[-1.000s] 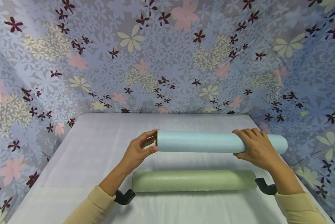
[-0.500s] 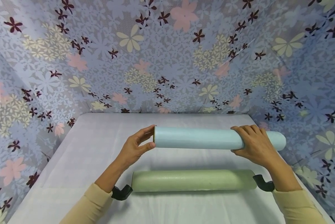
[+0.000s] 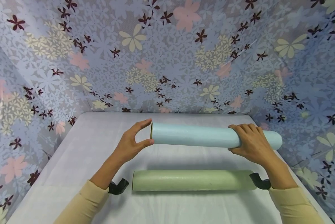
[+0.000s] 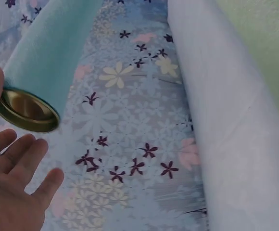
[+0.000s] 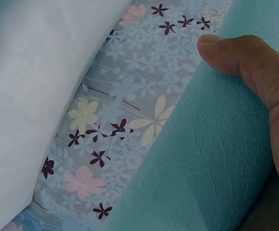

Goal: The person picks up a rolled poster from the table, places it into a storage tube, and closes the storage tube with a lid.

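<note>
A long light blue tube hangs over the bed-like white surface, its left end slightly higher in the head view. My right hand grips it near the right end; its thumb lies along the textured side in the right wrist view. At the other end my left hand is spread, thumb and forefinger by the rim. The left wrist view shows a gold metal end, with the left fingers apart from it and the thumb at its edge. A pale green tube lies nearer to me.
A white sheet covers the flat surface beneath. Flower-patterned fabric stands behind it and at both sides. A black strap piece sticks out from each wrist, close to the ends of the green tube.
The light blue tube has risen a little and shifted left, its left end tilting upward. My left fingers have spread wider at its end. The green tube stays put.
</note>
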`<move>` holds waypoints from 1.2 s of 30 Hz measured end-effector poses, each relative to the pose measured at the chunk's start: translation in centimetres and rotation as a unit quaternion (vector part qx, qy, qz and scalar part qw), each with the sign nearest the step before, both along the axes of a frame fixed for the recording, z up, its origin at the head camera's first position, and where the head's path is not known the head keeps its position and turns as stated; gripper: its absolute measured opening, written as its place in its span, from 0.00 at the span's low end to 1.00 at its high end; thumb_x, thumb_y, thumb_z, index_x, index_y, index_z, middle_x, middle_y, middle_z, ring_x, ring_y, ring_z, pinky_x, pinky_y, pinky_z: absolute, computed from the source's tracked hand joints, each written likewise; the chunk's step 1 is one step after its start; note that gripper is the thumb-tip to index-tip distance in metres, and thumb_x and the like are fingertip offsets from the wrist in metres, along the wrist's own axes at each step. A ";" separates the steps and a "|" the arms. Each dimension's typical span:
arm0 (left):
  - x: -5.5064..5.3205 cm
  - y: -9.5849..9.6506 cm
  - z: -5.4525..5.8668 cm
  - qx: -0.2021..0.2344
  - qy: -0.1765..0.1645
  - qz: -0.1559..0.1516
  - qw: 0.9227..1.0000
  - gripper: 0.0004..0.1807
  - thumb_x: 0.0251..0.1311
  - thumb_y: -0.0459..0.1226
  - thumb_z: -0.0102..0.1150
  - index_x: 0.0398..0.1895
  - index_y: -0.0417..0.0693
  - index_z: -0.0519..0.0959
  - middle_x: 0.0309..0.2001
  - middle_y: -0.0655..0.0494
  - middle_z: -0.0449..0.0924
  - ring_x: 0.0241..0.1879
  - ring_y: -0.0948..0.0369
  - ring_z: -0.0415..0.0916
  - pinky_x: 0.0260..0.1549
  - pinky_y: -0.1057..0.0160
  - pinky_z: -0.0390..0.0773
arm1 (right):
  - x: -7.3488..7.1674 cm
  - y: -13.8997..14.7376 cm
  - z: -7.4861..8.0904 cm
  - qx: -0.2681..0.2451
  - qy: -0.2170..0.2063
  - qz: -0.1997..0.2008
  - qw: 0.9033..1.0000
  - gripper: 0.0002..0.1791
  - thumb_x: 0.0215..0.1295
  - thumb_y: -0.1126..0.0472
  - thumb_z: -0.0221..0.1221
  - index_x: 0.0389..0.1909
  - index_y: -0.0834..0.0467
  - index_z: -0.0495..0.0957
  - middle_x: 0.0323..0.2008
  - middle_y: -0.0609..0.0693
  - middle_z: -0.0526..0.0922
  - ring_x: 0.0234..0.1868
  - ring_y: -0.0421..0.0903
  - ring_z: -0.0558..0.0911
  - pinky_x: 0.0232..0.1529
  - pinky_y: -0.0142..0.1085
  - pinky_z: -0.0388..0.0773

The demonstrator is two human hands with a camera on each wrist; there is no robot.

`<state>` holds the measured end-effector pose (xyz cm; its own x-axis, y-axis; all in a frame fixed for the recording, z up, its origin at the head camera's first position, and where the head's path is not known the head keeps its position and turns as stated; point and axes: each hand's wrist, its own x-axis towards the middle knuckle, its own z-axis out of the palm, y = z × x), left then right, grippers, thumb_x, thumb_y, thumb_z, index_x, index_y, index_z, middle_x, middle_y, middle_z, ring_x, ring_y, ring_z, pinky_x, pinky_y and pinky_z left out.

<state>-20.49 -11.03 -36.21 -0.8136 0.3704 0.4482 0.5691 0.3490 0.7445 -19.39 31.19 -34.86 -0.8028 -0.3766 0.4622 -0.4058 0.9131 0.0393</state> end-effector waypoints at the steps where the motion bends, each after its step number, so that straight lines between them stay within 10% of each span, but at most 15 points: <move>1: 0.0 0.1 0.1 -0.019 0.023 0.010 1.000 0.40 0.54 0.41 0.66 0.70 0.55 0.61 0.69 0.55 0.64 0.69 0.55 0.61 0.65 0.45 0.63 | 0.0 -0.1 0.1 0.000 -0.003 -0.002 1.000 0.44 0.33 0.51 0.75 0.57 0.54 0.69 0.48 0.61 0.77 0.50 0.65 0.72 0.46 0.59 0.64; 6: -0.1 0.7 0.6 -0.125 0.167 0.065 0.976 0.42 0.49 0.44 0.69 0.69 0.49 0.63 0.66 0.50 0.68 0.65 0.51 0.67 0.61 0.46 0.68 | -0.1 -0.5 0.1 0.002 -0.014 -0.010 1.000 0.44 0.34 0.51 0.75 0.58 0.55 0.69 0.49 0.62 0.77 0.51 0.64 0.71 0.48 0.60 0.63; 13: -0.4 1.4 0.8 -0.270 0.330 0.131 0.895 0.44 0.44 0.50 0.71 0.65 0.45 0.67 0.63 0.50 0.71 0.61 0.53 0.70 0.63 0.49 0.67 | -0.4 -1.1 0.1 0.010 -0.021 -0.016 1.000 0.45 0.34 0.50 0.76 0.58 0.55 0.69 0.50 0.61 0.77 0.51 0.64 0.71 0.48 0.61 0.64; 17: -0.6 1.8 0.6 -0.344 0.368 0.152 0.850 0.45 0.44 0.54 0.70 0.66 0.46 0.66 0.63 0.51 0.71 0.63 0.54 0.69 0.64 0.49 0.66 | -0.6 -1.4 0.1 0.015 -0.023 -0.016 0.999 0.45 0.34 0.50 0.76 0.58 0.55 0.69 0.49 0.61 0.77 0.51 0.64 0.71 0.48 0.60 0.64; 20: -0.7 2.0 0.4 -0.379 0.373 0.159 0.832 0.46 0.45 0.55 0.69 0.67 0.47 0.65 0.63 0.51 0.71 0.64 0.54 0.68 0.65 0.49 0.64 | -0.8 -1.7 0.1 0.021 -0.027 -0.015 0.999 0.45 0.34 0.49 0.76 0.58 0.55 0.69 0.49 0.60 0.77 0.51 0.63 0.71 0.49 0.60 0.64; 28: -1.3 2.2 -0.2 -0.418 0.363 0.165 0.816 0.49 0.44 0.59 0.68 0.68 0.47 0.64 0.62 0.51 0.72 0.62 0.53 0.69 0.64 0.48 0.65 | -1.5 -2.6 0.1 0.029 -0.056 -0.008 0.998 0.43 0.38 0.48 0.74 0.58 0.54 0.70 0.49 0.59 0.78 0.51 0.62 0.72 0.47 0.58 0.65; 36: -2.1 1.9 -0.6 -0.431 0.308 0.141 0.836 0.47 0.44 0.59 0.67 0.66 0.47 0.65 0.59 0.50 0.74 0.59 0.53 0.71 0.63 0.50 0.67 | -2.8 -3.5 -0.3 0.039 -0.103 -0.011 0.994 0.43 0.39 0.47 0.73 0.59 0.53 0.69 0.50 0.58 0.78 0.51 0.60 0.72 0.48 0.56 0.66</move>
<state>-22.64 -9.09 -36.80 -0.6360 0.6046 0.4796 0.5568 0.7898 -0.2572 -22.22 27.70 -35.20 -0.8856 -0.3865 0.2575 -0.3930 0.9191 0.0279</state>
